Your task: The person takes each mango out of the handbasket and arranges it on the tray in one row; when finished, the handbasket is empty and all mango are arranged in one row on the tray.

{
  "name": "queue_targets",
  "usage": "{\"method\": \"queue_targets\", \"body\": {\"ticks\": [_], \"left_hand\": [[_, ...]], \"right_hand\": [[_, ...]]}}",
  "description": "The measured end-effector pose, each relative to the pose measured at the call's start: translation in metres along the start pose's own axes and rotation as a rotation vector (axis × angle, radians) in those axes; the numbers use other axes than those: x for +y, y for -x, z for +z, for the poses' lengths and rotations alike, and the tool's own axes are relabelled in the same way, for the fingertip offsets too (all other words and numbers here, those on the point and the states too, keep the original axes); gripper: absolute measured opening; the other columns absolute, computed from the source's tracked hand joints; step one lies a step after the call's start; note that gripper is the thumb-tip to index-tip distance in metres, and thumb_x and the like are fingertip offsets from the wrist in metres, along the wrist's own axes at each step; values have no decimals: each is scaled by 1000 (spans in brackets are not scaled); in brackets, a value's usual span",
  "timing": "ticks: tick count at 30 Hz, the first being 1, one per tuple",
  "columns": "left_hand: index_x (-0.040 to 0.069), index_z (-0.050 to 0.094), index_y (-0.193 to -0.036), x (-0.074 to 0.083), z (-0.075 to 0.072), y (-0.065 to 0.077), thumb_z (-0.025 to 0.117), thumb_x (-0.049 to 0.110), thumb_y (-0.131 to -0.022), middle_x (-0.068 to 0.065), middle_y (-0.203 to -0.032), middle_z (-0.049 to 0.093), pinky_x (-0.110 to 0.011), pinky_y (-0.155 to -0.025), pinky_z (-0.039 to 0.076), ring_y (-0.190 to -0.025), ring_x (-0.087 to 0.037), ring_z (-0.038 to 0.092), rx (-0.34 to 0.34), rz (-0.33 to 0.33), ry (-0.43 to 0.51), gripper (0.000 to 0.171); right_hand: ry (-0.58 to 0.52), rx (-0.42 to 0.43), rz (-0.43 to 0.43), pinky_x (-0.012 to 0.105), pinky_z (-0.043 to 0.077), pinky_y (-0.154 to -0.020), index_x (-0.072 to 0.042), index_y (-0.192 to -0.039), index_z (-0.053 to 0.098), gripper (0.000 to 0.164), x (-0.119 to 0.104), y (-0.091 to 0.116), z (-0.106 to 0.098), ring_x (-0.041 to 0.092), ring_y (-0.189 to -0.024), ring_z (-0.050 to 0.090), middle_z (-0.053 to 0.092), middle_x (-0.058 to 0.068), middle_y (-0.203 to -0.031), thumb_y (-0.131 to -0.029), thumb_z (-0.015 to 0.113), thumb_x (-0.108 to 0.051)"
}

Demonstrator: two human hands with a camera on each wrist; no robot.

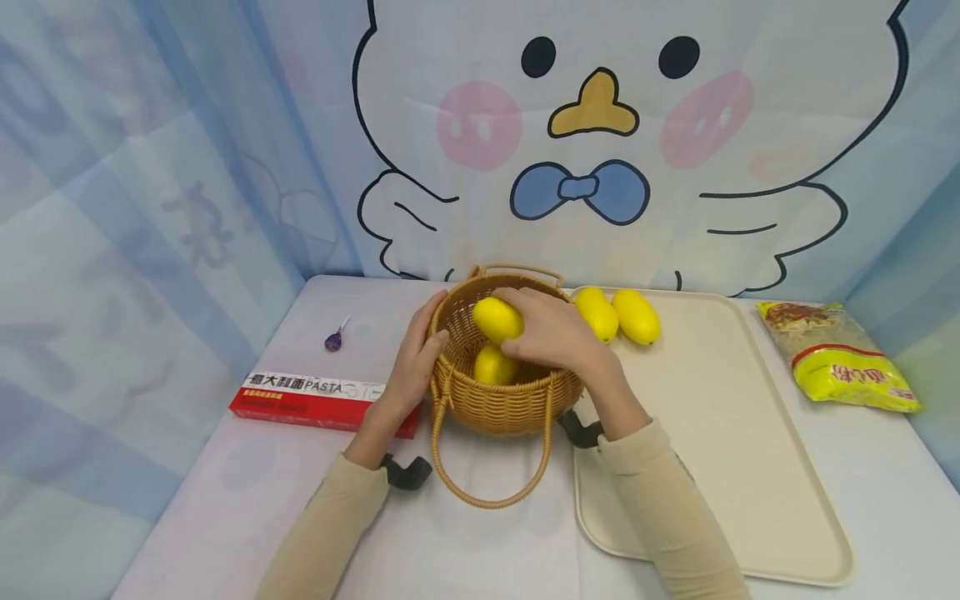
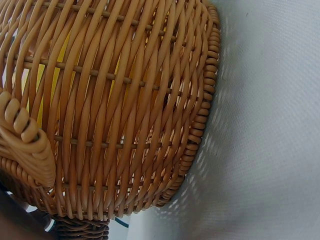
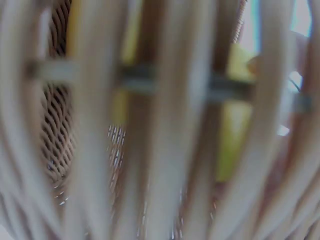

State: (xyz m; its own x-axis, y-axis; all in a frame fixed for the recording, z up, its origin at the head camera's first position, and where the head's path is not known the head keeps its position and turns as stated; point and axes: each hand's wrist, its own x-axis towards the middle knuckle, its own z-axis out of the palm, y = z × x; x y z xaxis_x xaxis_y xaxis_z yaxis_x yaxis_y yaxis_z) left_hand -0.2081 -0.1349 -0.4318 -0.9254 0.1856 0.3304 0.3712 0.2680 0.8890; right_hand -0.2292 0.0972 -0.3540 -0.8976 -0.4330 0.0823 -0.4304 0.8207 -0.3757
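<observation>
A woven wicker basket [image 1: 495,410] stands on the table, its front handle folded down. My left hand [image 1: 408,358] holds the basket's left side, thumb at the rim. Inside the mouth, my right hand [image 1: 551,329] grips a yellow lemon [image 1: 497,320] between thumb and fingers. Below it another lemon [image 1: 493,367] lies in the basket. In the left wrist view the basket wall [image 2: 115,110] fills most of the picture, with yellow showing through its gaps. Blurred wicker strands [image 3: 170,125] cover the right wrist view, with a yellow lemon [image 3: 234,135] behind them.
Two more lemons [image 1: 636,317] lie at the back left corner of a cream tray [image 1: 712,433] on the right. Beyond the tray is a yellow food packet [image 1: 840,358]. To the left are a red-and-white pasta box [image 1: 300,404] and a purple lollipop [image 1: 334,339]. A printed curtain [image 1: 600,242] stands behind.
</observation>
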Motion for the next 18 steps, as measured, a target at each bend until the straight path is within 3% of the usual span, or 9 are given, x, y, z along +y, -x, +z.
{"method": "queue_targets", "body": {"ticks": [9, 18], "left_hand": [[31, 26, -157, 0, -1, 0, 39, 25, -104, 4, -162, 28, -45, -125, 23, -149, -17, 28, 4, -2, -1, 55], [36, 26, -156, 0, 1, 1, 39, 26, -103, 8, -162, 28, -47, -124, 25, -149, -16, 29, 6, -12, 5, 55]], "right_hand": [[-242, 168, 2, 46, 50, -99, -31, -150, 43, 76, 6, 4, -1, 22, -123, 54, 50, -6, -149, -78, 67, -32], [-477, 323, -14, 46, 46, -107, -29, -149, 43, 74, 11, 10, -2, 21, -129, 52, 49, -2, -150, -81, 70, -26]]}}
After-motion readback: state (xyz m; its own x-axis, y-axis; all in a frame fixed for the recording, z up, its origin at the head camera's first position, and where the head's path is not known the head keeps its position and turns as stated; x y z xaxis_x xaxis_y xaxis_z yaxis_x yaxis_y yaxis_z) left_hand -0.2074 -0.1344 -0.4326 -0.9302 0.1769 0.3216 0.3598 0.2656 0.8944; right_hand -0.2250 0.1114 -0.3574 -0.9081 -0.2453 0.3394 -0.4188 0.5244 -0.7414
